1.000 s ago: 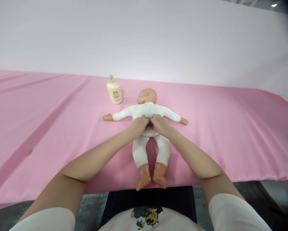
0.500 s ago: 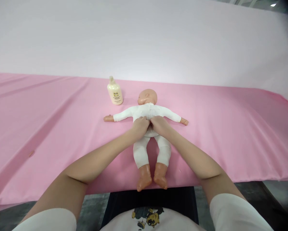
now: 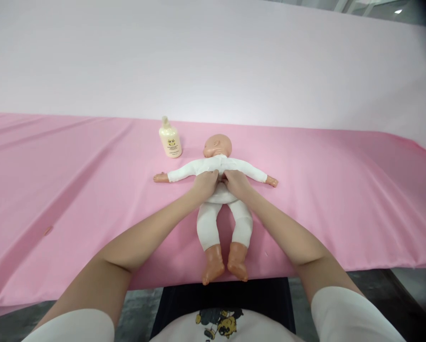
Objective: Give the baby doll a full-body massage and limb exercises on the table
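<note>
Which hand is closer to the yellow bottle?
The left hand. It rests on the doll, on the side where the bottle stands. The right hand lies beside it, farther from the bottle.

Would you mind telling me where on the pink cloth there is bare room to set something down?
Wide bare stretches of the pink cloth lie left of the bottle, and right of the doll. It is crowded mid-table: the left hand and right hand rest together on the doll's torso, bottle close behind its arm.
</note>
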Available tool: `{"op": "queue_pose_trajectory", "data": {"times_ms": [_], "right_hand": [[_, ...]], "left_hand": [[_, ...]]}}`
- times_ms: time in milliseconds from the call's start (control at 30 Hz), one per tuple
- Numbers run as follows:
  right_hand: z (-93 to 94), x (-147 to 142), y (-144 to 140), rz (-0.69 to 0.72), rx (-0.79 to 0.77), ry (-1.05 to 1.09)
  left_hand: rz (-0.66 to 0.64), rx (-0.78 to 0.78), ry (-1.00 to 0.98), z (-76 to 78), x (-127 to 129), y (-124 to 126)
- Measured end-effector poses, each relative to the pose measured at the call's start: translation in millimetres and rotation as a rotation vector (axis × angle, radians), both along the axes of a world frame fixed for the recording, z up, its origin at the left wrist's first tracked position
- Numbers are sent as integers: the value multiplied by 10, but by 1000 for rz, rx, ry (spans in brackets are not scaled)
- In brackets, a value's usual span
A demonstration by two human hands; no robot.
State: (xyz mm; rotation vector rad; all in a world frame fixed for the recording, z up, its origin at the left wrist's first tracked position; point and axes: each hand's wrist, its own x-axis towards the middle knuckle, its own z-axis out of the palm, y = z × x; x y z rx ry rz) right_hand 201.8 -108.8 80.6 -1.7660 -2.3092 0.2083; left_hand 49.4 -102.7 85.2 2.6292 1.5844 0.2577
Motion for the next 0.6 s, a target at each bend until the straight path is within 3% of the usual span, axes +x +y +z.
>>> {"op": "queue_pose_trajectory", "data": {"times_ms": [267, 433, 600], "right_hand": [[-15, 22, 15, 22, 22, 32], [-76, 61, 60, 35, 129, 57], [-108, 103, 144, 50, 99, 45]], "left_hand": [[-46, 66, 15, -64, -19, 83], [-5, 138, -35, -128, -52, 118], [-89, 134, -93, -183, -108, 226]]}}
